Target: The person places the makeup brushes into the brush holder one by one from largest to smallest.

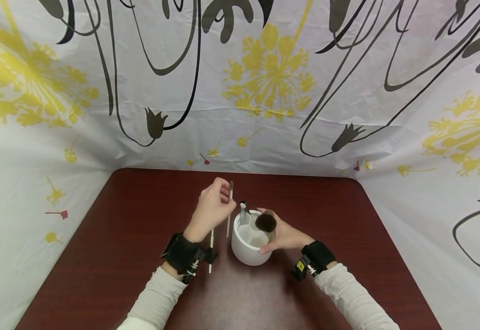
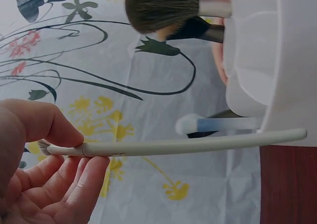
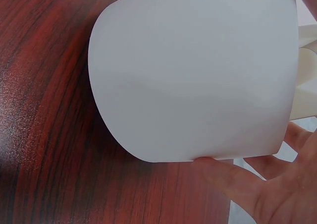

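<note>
My left hand point(image 1: 212, 208) pinches a slim makeup brush point(image 2: 193, 147) with a pale handle, close to its small bristle head. The handle hangs down beside a white round brush holder point(image 1: 245, 253), its end overlapping the holder's wall in the left wrist view. My right hand point(image 1: 286, 234) grips the holder's right side, thumb along the outer wall point(image 3: 193, 85). Out of the divided holder stick a large fluffy dark brush point(image 1: 266, 222), a dark angled brush point(image 2: 195, 29) beside it and a white-tipped applicator point(image 2: 213, 124) with a blue part.
Another thin pale-handled stick point(image 1: 211, 263) lies on the dark red wooden table point(image 1: 322, 206) under my left wrist, which partly hides it. A white floral cloth point(image 1: 264, 146) hangs behind and at both sides of the table.
</note>
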Demonstrator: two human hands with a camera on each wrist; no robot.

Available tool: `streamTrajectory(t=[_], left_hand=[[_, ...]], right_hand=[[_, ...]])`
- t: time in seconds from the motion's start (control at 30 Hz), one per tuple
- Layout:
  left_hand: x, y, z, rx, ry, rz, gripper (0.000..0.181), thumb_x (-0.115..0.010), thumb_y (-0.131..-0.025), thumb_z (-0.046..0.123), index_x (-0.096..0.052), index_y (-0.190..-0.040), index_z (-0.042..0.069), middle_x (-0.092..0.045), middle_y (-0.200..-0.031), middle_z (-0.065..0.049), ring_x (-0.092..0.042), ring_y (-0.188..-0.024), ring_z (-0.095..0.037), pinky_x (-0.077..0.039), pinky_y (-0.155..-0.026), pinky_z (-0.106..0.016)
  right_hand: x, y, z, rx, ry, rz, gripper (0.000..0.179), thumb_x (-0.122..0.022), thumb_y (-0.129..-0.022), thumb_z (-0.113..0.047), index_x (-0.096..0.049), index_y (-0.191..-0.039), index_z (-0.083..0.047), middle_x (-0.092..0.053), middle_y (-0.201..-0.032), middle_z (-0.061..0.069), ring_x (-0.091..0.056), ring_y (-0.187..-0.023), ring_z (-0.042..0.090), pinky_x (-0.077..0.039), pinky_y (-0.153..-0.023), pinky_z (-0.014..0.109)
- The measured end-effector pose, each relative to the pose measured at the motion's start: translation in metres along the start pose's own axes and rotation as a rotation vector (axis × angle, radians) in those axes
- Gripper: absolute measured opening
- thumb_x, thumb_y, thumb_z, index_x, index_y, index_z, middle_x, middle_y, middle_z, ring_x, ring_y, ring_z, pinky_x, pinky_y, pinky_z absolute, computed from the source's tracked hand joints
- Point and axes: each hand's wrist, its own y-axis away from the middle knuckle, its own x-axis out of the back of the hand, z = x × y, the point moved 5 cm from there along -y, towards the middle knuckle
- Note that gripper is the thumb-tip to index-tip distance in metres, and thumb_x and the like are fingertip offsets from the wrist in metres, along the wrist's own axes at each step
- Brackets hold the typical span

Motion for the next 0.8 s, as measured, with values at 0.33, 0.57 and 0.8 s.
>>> streamTrajectory(t=[0.33, 0.57, 0.8], left_hand=[[0.004, 0.0, 0.017, -0.098, 0.017, 0.042, 0.03, -0.063, -0.071, 0.001, -0.049, -0.098, 0.007, -0.058, -0.083, -0.004, -0.062, -0.071, -0.012, -0.05, -0.065, -0.025], [0.002, -0.001, 0.02, -0.094, 0.059, 0.051, 0.032, -0.063, -0.073, 0.0, -0.047, -0.099, 0.006, -0.058, -0.085, -0.006, -0.062, -0.074, -0.013, -0.051, -0.065, -0.021], [0.0, -0.002, 0.018, -0.083, 0.097, 0.053, 0.03, -0.062, -0.073, -0.002, -0.047, -0.099, 0.005, -0.057, -0.084, -0.006, -0.061, -0.074, -0.013, -0.051, -0.063, -0.02]], right_hand=[[0.0, 0.0, -0.003, 0.004, 0.025, 0.006, 0.103, -0.08, -0.064, -0.006, -0.011, -0.14, 0.005, -0.012, -0.145, 0.025, -0.02, -0.131, 0.033, -0.016, -0.102, 0.053], [0.0, 0.0, -0.003, 0.02, 0.019, 0.003, 0.104, -0.08, -0.063, -0.005, -0.011, -0.139, 0.006, -0.012, -0.144, 0.026, -0.021, -0.13, 0.034, -0.018, -0.101, 0.054], [0.001, 0.0, -0.003, 0.018, 0.025, 0.004, 0.104, -0.081, -0.063, -0.007, -0.011, -0.14, 0.005, -0.013, -0.144, 0.025, -0.022, -0.13, 0.034, -0.017, -0.101, 0.054]])
